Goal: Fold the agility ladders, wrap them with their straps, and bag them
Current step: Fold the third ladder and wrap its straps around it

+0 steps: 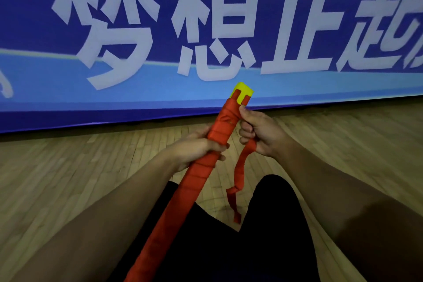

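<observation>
A folded agility ladder (183,194) forms one long bundle, wound nearly its whole length in red strap, running from bottom centre up to the middle of the head view. Yellow rung ends (244,91) stick out at its top. My left hand (194,146) grips the bundle around its upper third. My right hand (261,133) is closed on the red strap (240,167) beside the bundle's top, thumb pressed against the wrapping. The strap's loose tail hangs down from that hand to about knee height.
A wooden plank floor (68,167) lies below. A large blue banner (297,89) with white characters stands close ahead along the floor. My legs in black shorts (229,247) are under the bundle.
</observation>
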`<move>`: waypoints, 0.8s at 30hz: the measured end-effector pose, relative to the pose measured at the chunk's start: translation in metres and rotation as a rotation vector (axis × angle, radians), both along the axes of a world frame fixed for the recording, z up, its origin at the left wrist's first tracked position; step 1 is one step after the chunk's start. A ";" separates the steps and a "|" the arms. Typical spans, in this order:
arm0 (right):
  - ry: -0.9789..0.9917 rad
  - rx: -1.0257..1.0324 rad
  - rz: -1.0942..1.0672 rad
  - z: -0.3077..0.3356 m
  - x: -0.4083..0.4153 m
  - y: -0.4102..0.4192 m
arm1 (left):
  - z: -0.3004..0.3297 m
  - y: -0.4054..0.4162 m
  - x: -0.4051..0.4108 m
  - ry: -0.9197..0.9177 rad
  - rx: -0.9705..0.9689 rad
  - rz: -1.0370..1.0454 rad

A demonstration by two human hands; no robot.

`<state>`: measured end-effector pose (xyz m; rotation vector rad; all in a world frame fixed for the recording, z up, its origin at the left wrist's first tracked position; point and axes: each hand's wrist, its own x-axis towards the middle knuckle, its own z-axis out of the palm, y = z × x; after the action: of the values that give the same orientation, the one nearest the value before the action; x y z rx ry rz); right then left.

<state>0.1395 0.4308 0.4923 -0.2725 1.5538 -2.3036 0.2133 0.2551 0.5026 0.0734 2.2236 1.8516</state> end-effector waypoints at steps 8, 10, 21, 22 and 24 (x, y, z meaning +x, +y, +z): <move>0.080 0.153 -0.188 -0.002 -0.003 -0.008 | -0.024 0.008 -0.006 0.333 -0.658 0.127; 0.043 0.081 -0.125 -0.005 -0.001 -0.001 | -0.019 0.002 -0.009 0.190 -0.287 0.151; 0.122 0.164 -0.154 0.003 0.005 -0.019 | -0.032 0.008 -0.005 0.371 -0.931 0.155; 0.125 0.147 -0.161 0.003 0.004 -0.020 | -0.032 0.007 -0.007 0.393 -0.858 0.179; 0.119 0.079 -0.138 0.001 0.003 -0.017 | -0.027 -0.002 -0.012 0.340 -0.568 0.200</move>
<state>0.1422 0.4137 0.4931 -0.2959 1.7683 -2.3609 0.2010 0.2536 0.4758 0.0669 3.0087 1.2890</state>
